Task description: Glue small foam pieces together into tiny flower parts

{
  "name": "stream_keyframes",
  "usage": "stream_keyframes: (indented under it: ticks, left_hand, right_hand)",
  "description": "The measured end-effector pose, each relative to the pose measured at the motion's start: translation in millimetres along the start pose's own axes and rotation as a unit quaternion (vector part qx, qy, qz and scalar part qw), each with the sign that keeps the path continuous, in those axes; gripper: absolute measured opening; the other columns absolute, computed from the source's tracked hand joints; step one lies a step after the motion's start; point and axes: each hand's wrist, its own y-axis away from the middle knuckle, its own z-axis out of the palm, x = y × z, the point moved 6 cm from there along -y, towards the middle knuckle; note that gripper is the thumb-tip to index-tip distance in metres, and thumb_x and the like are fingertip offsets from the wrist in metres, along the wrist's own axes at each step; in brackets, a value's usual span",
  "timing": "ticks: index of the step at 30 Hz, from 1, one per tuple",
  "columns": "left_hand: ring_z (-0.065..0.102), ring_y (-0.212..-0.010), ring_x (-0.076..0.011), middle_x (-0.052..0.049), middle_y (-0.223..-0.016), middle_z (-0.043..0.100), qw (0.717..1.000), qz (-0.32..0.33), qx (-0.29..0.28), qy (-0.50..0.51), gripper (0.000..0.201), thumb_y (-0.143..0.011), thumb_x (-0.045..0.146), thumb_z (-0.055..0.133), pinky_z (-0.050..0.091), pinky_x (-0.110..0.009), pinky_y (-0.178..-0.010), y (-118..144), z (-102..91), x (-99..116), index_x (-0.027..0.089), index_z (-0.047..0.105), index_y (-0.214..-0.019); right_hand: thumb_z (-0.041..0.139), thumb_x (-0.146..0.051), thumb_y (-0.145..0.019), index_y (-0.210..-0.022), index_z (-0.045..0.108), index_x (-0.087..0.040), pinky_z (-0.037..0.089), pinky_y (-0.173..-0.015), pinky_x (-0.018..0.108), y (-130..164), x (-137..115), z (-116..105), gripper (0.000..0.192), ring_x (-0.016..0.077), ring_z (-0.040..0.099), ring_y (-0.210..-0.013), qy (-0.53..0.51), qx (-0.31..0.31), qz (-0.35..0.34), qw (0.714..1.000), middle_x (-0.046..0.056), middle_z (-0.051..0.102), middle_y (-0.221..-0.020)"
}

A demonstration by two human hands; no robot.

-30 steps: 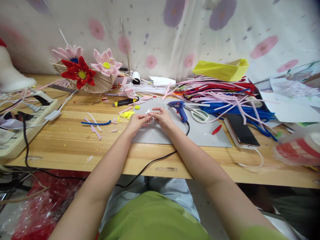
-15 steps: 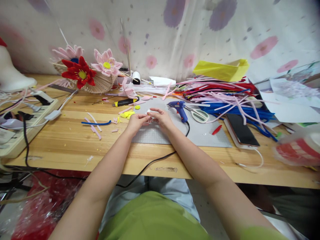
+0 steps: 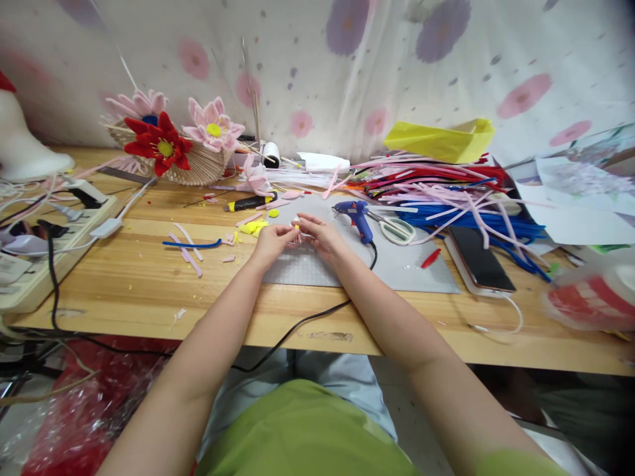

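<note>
Over the grey cutting mat (image 3: 317, 274), my left hand (image 3: 272, 243) and my right hand (image 3: 321, 237) meet fingertip to fingertip. Between them they pinch a small piece with thin pink strands and a bit of yellow (image 3: 297, 233); the fingers cover most of it. A yellow crumpled lump (image 3: 254, 227) lies just left of the left hand, with a yellow disc (image 3: 273, 213) behind it. To the right of my right hand rest a blue hot glue gun (image 3: 356, 217) and a pair of scissors (image 3: 397, 229).
Finished fuzzy flowers, one red (image 3: 163, 147) and one pink (image 3: 214, 127), stand at back left. Bundled pipe cleaners (image 3: 446, 188) fill the back right, near a phone (image 3: 481, 258). A power strip (image 3: 64, 244) sits at left. The glue gun's cord (image 3: 302, 322) crosses the front edge.
The hands stay in nearly the same place. The fingers have shifted slightly on the small piece, and its yellow bit now shows between them.
</note>
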Motion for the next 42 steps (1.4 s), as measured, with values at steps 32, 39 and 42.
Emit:
stream_keyframes:
  ticks: [32, 39, 42]
  left_hand:
    - [0.065, -0.068, -0.0162, -0.008, -0.073, 0.071, 0.998, -0.042, -0.013, 0.045, 0.044, -0.044, 0.047, 0.082, 0.051, -0.031, -0.072, 0.5, -2.4, -6.6, 0.013, 0.071, -0.069]
    - [0.064, -0.07, -0.0152, -0.007, -0.074, 0.07, 0.998, -0.043, -0.007, 0.038, 0.034, -0.052, 0.041, 0.08, 0.053, -0.031, -0.073, -1.4, -6.7, -8.2, 0.013, 0.07, -0.069]
    - [0.064, -0.069, -0.0139, -0.006, -0.074, 0.069, 0.998, -0.034, 0.01, 0.045, 0.032, -0.055, 0.039, 0.079, 0.053, -0.033, -0.076, -2.6, -9.6, -7.9, 0.012, 0.07, -0.07]
  right_hand:
    - [0.075, -0.037, -0.058, -0.081, 0.059, -0.02, 0.046, -0.076, 0.028, 12.1, -50.5, -4.8, 0.033, 0.013, 0.061, -0.084, 0.199, 0.011, -0.129, 0.971, 0.001, 0.068, -0.088]
    - [0.072, -0.033, -0.067, -0.088, 0.064, -0.018, 0.05, -0.076, 0.029, 57.0, -139.5, -36.3, 0.026, 0.0124, 0.063, -0.081, 0.267, -0.008, -0.214, 0.939, 0.002, 0.069, -0.087]
    - [0.068, -0.028, -0.071, -0.08, 0.064, -0.018, 0.05, -0.067, 0.024, 69.4, -169.5, -80.5, 0.014, 0.0078, 0.059, -0.064, 0.224, 0.1, -0.273, 0.93, -0.001, 0.064, -0.068]
